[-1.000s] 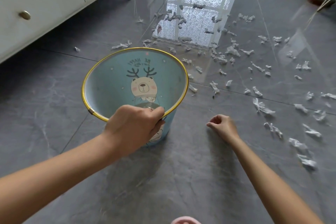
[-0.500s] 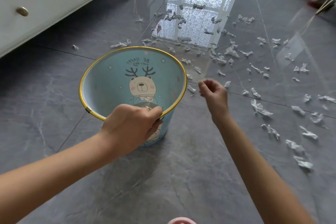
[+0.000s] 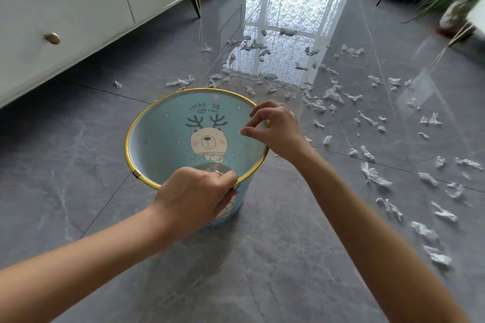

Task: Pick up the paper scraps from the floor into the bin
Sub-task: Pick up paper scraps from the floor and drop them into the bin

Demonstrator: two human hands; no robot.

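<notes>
A light-blue bin (image 3: 157,139) with a gold rim and a bear-with-antlers picture stands on the grey tile floor. My left hand (image 3: 196,194) grips its near rim. My right hand (image 3: 275,131) hovers over the bin's right rim, fingers loosely spread, and I see nothing between them. Several crumpled white paper scraps (image 3: 375,177) lie scattered across the floor to the right of the bin and beyond it, the nearest just past my right wrist.
A white drawer cabinet (image 3: 78,8) on thin legs runs along the left. A potted plant (image 3: 456,13) stands at the far right. A bright window reflection (image 3: 286,34) lies on the floor behind the bin. Bare floor spreads in front of me and to the left.
My right hand rose from the floor on the bin's right and moved over its rim, and its fingers spread. My left hand kept its grip on the rim.
</notes>
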